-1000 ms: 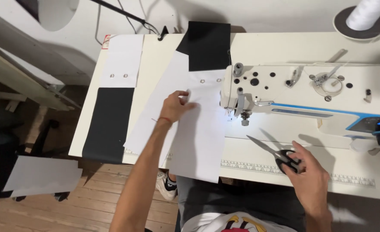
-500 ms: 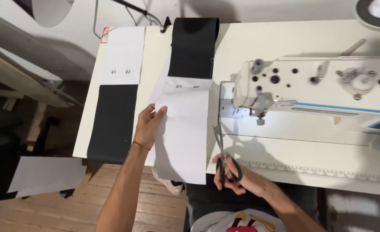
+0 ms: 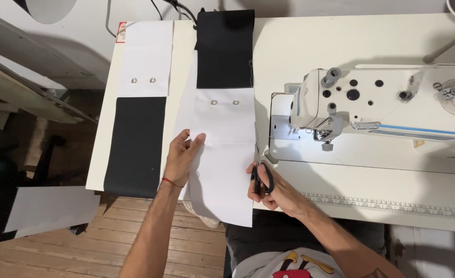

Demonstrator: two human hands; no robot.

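Note:
My left hand (image 3: 182, 157) lies flat on the left edge of a long white fabric panel (image 3: 222, 170) with two metal eyelets and a black upper section (image 3: 225, 49). The panel hangs over the table's front edge. My right hand (image 3: 268, 188) grips black-handled scissors (image 3: 261, 172) at the panel's right edge, blades pointing up along the fabric. A white sewing machine (image 3: 371, 110) stands just right of the scissors.
A second white-and-black panel (image 3: 137, 113) with two eyelets lies at the table's left edge (image 3: 101, 154). A ruler strip (image 3: 387, 206) runs along the front edge. White sheets (image 3: 50, 208) lie on the wooden floor at left. A thread cone base sits at top right.
My right hand has carried the scissors from the right side of the table over to the panel's right edge. My left hand slid down and left on the fabric. The view shifted right.

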